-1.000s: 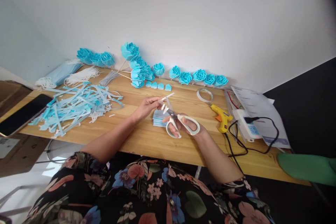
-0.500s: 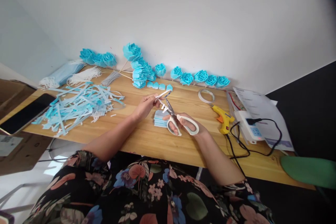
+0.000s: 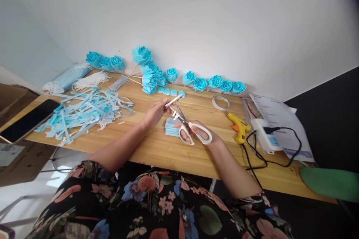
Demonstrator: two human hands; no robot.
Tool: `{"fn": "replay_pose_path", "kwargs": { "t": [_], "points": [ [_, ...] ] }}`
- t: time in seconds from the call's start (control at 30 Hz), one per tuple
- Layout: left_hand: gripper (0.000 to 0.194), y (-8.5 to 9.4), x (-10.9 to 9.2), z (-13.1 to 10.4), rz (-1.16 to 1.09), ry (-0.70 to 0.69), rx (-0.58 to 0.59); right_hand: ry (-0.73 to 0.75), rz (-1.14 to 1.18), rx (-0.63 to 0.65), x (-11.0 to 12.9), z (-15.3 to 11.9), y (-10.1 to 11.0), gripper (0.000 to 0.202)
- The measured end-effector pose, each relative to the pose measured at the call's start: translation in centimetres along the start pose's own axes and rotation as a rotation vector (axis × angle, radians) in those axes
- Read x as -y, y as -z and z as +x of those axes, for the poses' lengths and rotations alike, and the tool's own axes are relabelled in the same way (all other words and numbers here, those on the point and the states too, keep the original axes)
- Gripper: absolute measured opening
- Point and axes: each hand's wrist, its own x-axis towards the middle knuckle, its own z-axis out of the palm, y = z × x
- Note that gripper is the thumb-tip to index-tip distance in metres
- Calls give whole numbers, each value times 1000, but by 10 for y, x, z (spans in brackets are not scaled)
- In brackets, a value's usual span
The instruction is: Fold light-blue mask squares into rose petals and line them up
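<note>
Shifted slightly leftward, white strip [image 3: 174, 101] pinched in left hand [image 3: 156, 114]; right hand [image 3: 200, 132] gripping scissors [image 3: 184, 122] inside tabletop [image 3: 157, 150]'s front edge.

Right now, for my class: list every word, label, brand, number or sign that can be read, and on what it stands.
No text is readable.
Printed white paper sheet, right: too blurred to read.
White rectangular label on the brown cardboard box, lower left: too blurred to read.
Dark printed marks on that box: too small to read.
White-handled metal scissors: no lettering visible.
</note>
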Motion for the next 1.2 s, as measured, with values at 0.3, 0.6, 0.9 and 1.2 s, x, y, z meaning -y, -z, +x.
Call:
{"fn": "replay_pose_path", "kwargs": {
  "t": [0.3,0.6,0.9,1.2],
  "points": [
    [28,-8,3,-4,-15,24,42,4,36,-20,-4,1,2,59],
    [28,-6,5,-4,-17,18,3,-11,48,-29,-6,1,2,60],
    [29,-5,5,-5,76,-7,86,-13,36,-66,-5,2,0,61],
    [29,-1,10,-4,114,8,74,-28,134,-132,-7,5,-3,59]
  ]
}}
